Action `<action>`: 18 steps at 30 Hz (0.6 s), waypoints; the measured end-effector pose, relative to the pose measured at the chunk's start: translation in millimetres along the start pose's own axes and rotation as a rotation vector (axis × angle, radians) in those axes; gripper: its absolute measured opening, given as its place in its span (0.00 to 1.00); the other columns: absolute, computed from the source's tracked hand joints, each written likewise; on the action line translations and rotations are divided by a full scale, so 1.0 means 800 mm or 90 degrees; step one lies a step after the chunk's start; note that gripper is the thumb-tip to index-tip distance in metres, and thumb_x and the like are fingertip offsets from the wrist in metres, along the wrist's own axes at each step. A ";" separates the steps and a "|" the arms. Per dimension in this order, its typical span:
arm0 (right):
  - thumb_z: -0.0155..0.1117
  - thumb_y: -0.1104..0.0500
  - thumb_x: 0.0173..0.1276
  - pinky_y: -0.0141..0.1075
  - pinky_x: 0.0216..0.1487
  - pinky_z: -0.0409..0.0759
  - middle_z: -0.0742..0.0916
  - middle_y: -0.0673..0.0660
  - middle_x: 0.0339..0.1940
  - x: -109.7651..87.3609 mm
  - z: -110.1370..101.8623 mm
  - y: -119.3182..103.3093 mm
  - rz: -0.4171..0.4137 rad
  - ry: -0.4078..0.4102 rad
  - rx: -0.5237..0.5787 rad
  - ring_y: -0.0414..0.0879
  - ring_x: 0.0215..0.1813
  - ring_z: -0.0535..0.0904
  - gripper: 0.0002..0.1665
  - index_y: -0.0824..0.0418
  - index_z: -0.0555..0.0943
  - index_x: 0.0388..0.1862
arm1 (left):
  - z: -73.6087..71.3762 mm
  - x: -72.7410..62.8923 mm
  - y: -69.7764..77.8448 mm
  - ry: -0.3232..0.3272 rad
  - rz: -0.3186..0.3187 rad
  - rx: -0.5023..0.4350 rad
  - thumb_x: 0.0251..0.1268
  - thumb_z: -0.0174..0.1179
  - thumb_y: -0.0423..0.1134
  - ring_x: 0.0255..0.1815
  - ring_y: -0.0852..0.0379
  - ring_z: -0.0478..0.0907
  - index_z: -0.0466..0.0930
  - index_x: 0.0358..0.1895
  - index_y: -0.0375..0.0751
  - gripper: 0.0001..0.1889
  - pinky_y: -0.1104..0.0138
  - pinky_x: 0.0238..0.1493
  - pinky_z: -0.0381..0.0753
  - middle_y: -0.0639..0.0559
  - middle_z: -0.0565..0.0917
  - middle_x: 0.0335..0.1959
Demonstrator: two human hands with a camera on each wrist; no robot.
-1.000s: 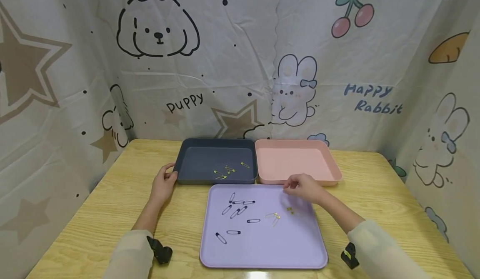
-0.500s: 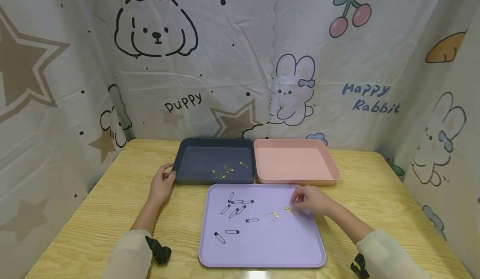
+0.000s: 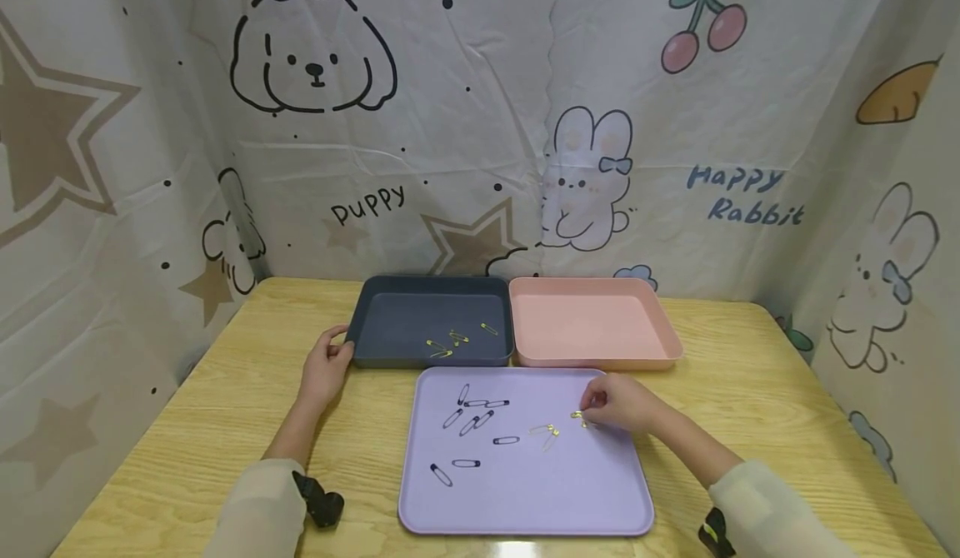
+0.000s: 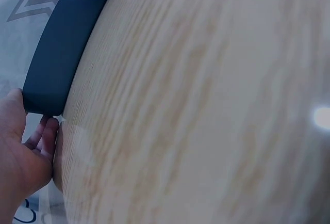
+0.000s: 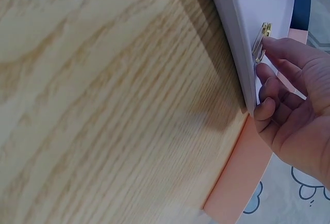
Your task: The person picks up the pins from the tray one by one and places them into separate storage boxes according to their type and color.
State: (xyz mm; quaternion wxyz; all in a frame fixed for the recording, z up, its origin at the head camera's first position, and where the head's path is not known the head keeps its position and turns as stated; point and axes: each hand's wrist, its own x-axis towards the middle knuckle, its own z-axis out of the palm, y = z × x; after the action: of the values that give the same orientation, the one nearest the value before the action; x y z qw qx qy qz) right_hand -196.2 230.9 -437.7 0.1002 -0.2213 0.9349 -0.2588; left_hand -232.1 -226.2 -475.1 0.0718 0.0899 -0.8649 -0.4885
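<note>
My left hand (image 3: 325, 375) rests its fingertips against the near left corner of the dark blue tray (image 3: 435, 284); in the left wrist view its fingers are loosely bent at that tray's end. Over the right part of the lavender tray (image 3: 525, 504), my right hand (image 3: 622, 401) has its fingertips right at small gold safety pins (image 5: 261, 43). Whether they pinch one I cannot tell. More gold safety pins (image 3: 551, 435) lie left of that hand. Several black safety pins (image 3: 506, 440) are spread over the tray's left half. Several gold safety pins (image 3: 458, 337) lie inside the dark blue tray.
A pink tray (image 3: 592, 316) stands beside the dark blue one, both behind the lavender tray. All sit on a wood-grain table (image 3: 360, 475). A printed curtain (image 3: 450, 125) hangs behind and along both sides.
From near the lavender tray's back edge, my right hand has moved toward me and slightly right, down to the gold safety pins. It barely moved in the last half second. My left hand stays put.
</note>
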 end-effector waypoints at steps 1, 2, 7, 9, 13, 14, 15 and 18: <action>0.68 0.60 0.56 0.28 0.29 0.67 0.78 0.46 0.21 0.000 0.000 0.000 -0.001 -0.001 0.002 0.37 0.26 0.68 0.02 0.56 0.82 0.26 | 0.000 0.000 0.000 0.000 0.001 0.001 0.72 0.45 0.43 0.33 0.59 0.68 0.64 0.66 0.46 0.22 0.68 0.35 0.68 0.46 0.73 0.38; 0.67 0.60 0.56 0.28 0.29 0.67 0.77 0.46 0.21 0.000 0.000 0.000 -0.002 -0.002 0.004 0.37 0.26 0.68 0.02 0.56 0.81 0.26 | 0.000 0.000 0.000 0.000 0.000 0.001 0.72 0.45 0.43 0.33 0.58 0.68 0.64 0.66 0.46 0.22 0.68 0.35 0.68 0.46 0.73 0.38; 0.65 0.60 0.58 0.28 0.27 0.68 0.78 0.45 0.20 0.003 0.001 0.002 -0.006 0.004 -0.002 0.35 0.25 0.68 0.03 0.56 0.82 0.25 | 0.001 0.001 0.000 0.003 0.003 0.001 0.71 0.45 0.43 0.32 0.58 0.68 0.64 0.66 0.46 0.22 0.68 0.34 0.68 0.46 0.74 0.37; 0.65 0.60 0.59 0.28 0.27 0.68 0.78 0.45 0.20 0.004 0.002 0.002 -0.006 0.009 -0.007 0.35 0.25 0.68 0.04 0.56 0.82 0.25 | 0.001 0.000 -0.001 0.004 0.002 0.000 0.71 0.45 0.43 0.32 0.58 0.68 0.65 0.66 0.46 0.22 0.68 0.34 0.68 0.46 0.74 0.37; 0.65 0.59 0.60 0.28 0.27 0.68 0.78 0.45 0.21 0.006 0.002 0.002 -0.005 0.018 -0.010 0.35 0.25 0.68 0.04 0.56 0.81 0.26 | 0.001 0.000 0.000 0.005 0.000 0.001 0.71 0.46 0.43 0.33 0.59 0.68 0.65 0.66 0.45 0.22 0.69 0.35 0.68 0.46 0.74 0.38; 0.65 0.59 0.60 0.28 0.27 0.67 0.78 0.46 0.21 0.006 0.003 0.002 -0.006 0.021 -0.008 0.36 0.26 0.68 0.04 0.56 0.81 0.27 | 0.001 0.000 0.000 0.004 -0.001 0.001 0.71 0.46 0.43 0.32 0.59 0.68 0.65 0.66 0.46 0.22 0.69 0.34 0.68 0.46 0.74 0.38; 0.65 0.59 0.60 0.28 0.28 0.67 0.78 0.46 0.22 0.007 0.003 0.002 -0.009 0.023 -0.005 0.36 0.26 0.68 0.04 0.56 0.81 0.27 | 0.000 0.000 0.000 0.004 -0.001 -0.001 0.71 0.46 0.43 0.32 0.59 0.68 0.65 0.66 0.46 0.22 0.69 0.34 0.68 0.46 0.74 0.38; 0.65 0.60 0.59 0.28 0.27 0.68 0.77 0.46 0.21 0.008 0.002 0.003 -0.027 0.039 0.014 0.36 0.26 0.69 0.04 0.56 0.81 0.26 | -0.001 -0.001 0.002 0.002 -0.003 -0.003 0.71 0.46 0.43 0.31 0.59 0.68 0.65 0.66 0.46 0.22 0.68 0.34 0.68 0.46 0.74 0.38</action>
State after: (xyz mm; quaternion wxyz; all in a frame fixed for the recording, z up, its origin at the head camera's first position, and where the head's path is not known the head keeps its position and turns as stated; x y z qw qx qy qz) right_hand -202.1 229.4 -440.7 0.0687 -0.2320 0.9296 -0.2780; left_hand -231.4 -225.6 -473.6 0.0726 0.0923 -0.8635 -0.4904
